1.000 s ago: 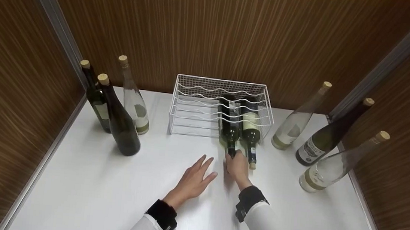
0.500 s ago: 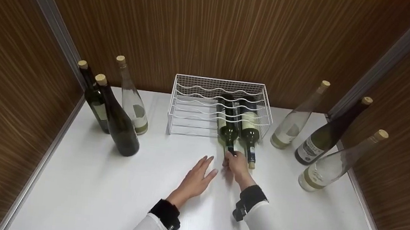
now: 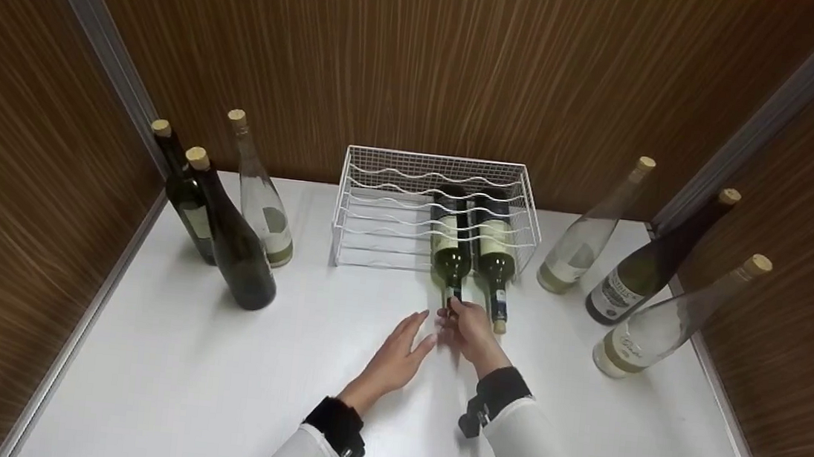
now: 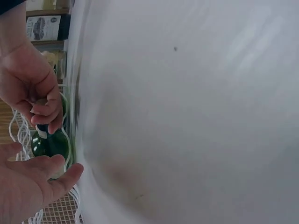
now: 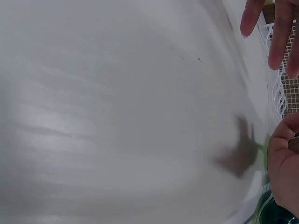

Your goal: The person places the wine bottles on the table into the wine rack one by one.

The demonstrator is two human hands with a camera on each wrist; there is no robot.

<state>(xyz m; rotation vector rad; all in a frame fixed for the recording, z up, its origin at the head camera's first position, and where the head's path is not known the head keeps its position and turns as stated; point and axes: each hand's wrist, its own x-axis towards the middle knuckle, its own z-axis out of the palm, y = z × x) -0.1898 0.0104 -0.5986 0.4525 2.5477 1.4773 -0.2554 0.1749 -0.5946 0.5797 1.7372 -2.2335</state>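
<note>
My right hand point(image 3: 473, 333) grips the neck of a green wine bottle point(image 3: 451, 263) lying in a white wire wine rack point(image 3: 385, 234). The bottle's pale label faces up, and its neck end is hidden by the fingers. Beside it on the right, a second green wine bottle point(image 3: 496, 267) lies in the rack, its corked neck jutting toward me. My left hand point(image 3: 397, 358) is just left of the right one, fingers extended and holding nothing. The left wrist view shows the right hand point(image 4: 35, 86) with curled fingers; the right wrist view catches the left fingers point(image 5: 280, 42).
Two dark bottles point(image 3: 243, 265) and a clear bottle point(image 3: 273, 219) stand upright at the left. On the right stand two clear bottles point(image 3: 576, 252) and a dark one point(image 3: 633, 287). Wood-grain panels point(image 3: 423, 58) enclose the white table point(image 3: 160, 384) at the back and sides.
The gripped bottle has turned about its length, so its pale label has come round to the top. My right hand has twisted slightly; the left hand has shifted slightly right.
</note>
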